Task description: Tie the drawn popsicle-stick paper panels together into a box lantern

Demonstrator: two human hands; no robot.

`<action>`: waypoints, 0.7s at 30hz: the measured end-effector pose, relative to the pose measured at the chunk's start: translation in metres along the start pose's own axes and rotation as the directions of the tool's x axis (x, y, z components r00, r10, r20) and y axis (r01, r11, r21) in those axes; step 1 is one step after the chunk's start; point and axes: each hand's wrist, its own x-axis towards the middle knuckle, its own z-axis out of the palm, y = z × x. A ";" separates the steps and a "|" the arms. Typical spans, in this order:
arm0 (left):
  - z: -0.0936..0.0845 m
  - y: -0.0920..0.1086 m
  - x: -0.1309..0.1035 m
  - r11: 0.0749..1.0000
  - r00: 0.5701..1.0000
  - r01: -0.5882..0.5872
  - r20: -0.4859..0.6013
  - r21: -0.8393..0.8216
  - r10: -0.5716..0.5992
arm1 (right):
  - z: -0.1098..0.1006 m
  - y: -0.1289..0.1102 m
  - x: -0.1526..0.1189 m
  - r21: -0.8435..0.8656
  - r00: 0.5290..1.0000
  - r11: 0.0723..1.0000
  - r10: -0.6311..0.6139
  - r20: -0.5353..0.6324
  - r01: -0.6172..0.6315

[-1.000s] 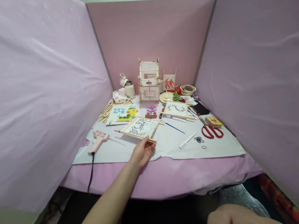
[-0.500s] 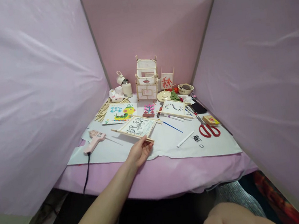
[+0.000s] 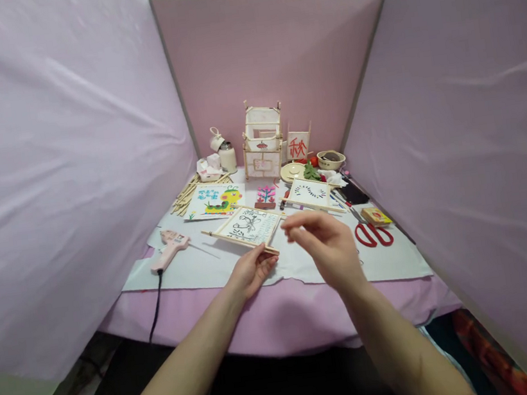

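My left hand (image 3: pixel 253 273) grips the near corner of a stick-framed drawing (image 3: pixel 249 226) with black line art and pale blue writing, tilted above the white sheet. To the right of that frame, my right hand (image 3: pixel 325 244) hangs in the air, its thumb and fingers curled towards each other with a small gap at the tips; nothing shows between them. A second framed panel (image 3: pixel 310 193) with short black marks lies beyond my right hand. A small pink and blue tree picture (image 3: pixel 266 196) stands behind the held frame.
A pink glue gun (image 3: pixel 171 248) with a black cord lies left. Red-handled scissors (image 3: pixel 374 235) and a yellow box (image 3: pixel 375 216) are right. Behind stand a stick house (image 3: pixel 263 149), a jar (image 3: pixel 228 157) and a bowl (image 3: pixel 331 160). Sticks (image 3: pixel 188 196) lie beside a caterpillar picture (image 3: pixel 213 201).
My right hand has risen from the bottom edge of the view to beside the held frame, covering the white pen. My left hand keeps its grip on the frame.
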 end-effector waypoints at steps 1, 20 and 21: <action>0.000 0.000 0.000 1.000 1.000 0.020 0.019 0.006 -0.020 | 0.001 0.025 0.017 -0.117 1.000 0.993 0.018 -0.006 -0.019; -0.008 0.002 0.000 0.983 0.982 0.161 0.085 0.087 -0.168 | 0.020 0.228 0.135 -0.893 0.869 0.448 0.422 0.257 0.047; -0.008 0.002 0.000 0.983 0.982 0.159 0.083 0.093 -0.167 | 0.017 0.227 0.135 -0.888 0.894 0.460 0.390 0.219 0.016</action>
